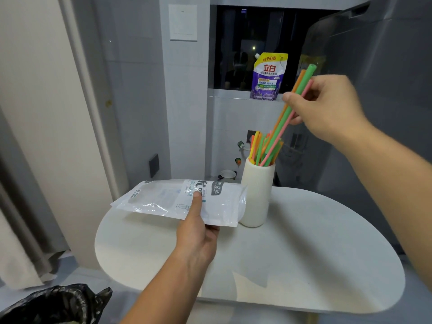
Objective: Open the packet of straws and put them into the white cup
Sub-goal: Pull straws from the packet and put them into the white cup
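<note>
A tall white cup (256, 195) stands on the white oval table (304, 253), with several coloured straws (258, 146) standing in it. My right hand (327, 108) is above and to the right of the cup, pinching three straws (295, 99), orange, green and pink. They slant down and their lower ends reach into the cup's mouth. My left hand (198, 232) holds the clear and white straw packet (182, 199) flat above the table's left part, thumb on top. The packet looks flat; its right end touches or overlaps the cup.
A purple detergent pouch (268, 77) stands on the window ledge behind the cup. A black bin bag (53, 305) sits at the lower left on the floor. A grey appliance (374, 78) rises to the right. A small bowl (228, 174) lies behind the table.
</note>
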`<state>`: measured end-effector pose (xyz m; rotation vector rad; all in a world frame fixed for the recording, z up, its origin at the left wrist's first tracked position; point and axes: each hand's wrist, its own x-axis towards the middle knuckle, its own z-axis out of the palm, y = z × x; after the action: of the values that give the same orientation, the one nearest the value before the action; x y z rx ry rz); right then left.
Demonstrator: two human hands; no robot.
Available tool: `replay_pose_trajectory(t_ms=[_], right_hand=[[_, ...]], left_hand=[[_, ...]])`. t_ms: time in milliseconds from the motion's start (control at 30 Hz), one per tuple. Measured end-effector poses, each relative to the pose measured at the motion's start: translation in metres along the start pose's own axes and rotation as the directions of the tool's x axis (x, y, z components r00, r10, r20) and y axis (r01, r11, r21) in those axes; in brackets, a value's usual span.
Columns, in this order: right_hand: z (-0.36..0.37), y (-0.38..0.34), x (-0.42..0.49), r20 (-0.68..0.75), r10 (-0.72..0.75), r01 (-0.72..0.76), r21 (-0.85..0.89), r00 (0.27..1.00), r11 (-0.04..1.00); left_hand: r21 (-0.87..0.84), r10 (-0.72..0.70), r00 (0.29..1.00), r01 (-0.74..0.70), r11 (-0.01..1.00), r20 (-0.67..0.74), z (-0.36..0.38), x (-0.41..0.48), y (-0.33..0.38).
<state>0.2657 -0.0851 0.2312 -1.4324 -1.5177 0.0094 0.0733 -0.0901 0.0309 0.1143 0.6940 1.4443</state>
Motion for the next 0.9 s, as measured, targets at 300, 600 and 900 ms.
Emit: replay_pose_trajectory(t_ms=[300,600,900], right_hand=[[0.022,0.015,0.003,0.070,0.103,-0.101,-0.041,0.992,0.994],[0.040,0.037,-0.004,0.138,0.127,-0.111,-0.123,0.982,0.986],[0.053,0.046,-0.009,0.138,0.058,-0.052,-0.048,0.989,0.997]], left_hand=[[0.005,-0.016,1.000,0.016,1.000,0.002,0.001,-0.004,0.001],[0.015,-0.014,1.000,0.013,1.000,0.007,-0.001,-0.003,-0.001],[0.011,-0.015,1.000,0.015,1.000,0.006,-0.001,-0.002,-0.002]])
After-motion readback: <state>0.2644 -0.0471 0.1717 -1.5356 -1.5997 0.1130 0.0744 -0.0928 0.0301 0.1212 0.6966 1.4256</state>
